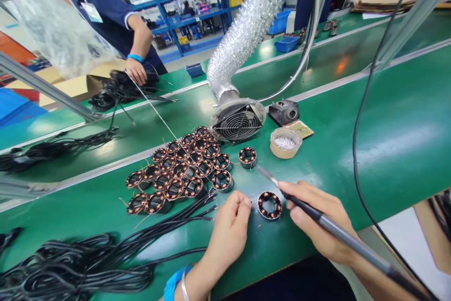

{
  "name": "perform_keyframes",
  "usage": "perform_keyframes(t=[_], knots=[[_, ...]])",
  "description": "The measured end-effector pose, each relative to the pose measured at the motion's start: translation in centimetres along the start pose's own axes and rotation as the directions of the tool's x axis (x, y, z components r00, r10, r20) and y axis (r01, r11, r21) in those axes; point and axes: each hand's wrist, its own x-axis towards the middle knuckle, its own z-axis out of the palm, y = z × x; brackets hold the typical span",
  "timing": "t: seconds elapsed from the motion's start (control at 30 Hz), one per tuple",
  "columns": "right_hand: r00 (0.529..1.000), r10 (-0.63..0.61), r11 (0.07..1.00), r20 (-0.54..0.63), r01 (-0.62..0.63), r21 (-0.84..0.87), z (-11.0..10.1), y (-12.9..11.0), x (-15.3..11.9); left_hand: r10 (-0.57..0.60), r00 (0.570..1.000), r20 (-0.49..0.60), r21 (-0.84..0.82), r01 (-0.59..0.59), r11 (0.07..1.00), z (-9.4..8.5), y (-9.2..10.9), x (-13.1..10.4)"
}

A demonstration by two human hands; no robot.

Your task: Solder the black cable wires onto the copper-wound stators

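Note:
My right hand (322, 219) grips a black and grey soldering iron (334, 230), its tip pointing up and left above the green bench. Just below the tip, a ring-shaped motor stator with copper windings (261, 203) lies face up between my hands. My left hand (230, 226) is closed in a pinch to the left of that stator; whatever is between the fingertips is hidden or too small to make out. Another single stator (247, 157) sits farther back. Left of it, several more stators (174, 188) stand grouped together with loose wire ends.
Black cables (88, 263) lie at the front left. Behind are a fume fan (239, 122) on a silver duct (243, 33), a round tub (282, 151) and a soldering iron stand (284, 112). A hanging cord (355, 150) crosses the right side. A co-worker's hand (136, 72) touches black cables across the bench.

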Motion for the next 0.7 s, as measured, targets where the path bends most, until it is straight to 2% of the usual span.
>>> perform_keyframes(t=[0.13,0.3,0.7], knots=[[0.996,0.079,0.994,-0.028,-0.077,0.081,-0.9,-0.14,0.04,-0.013,1.0,0.011,-0.009,0.013,1.0,0.04,-0.38,0.02],[0.985,0.154,0.98,-0.081,-0.142,0.137,-0.5,0.11,0.63,-0.002,1.0,0.017,-0.005,0.002,1.0,0.04,-0.38,-0.1],[0.991,0.134,0.983,-0.008,-0.132,0.124,-0.25,-0.18,0.53,0.024,1.0,0.001,0.03,-0.024,0.999,0.09,0.0,-0.15]])
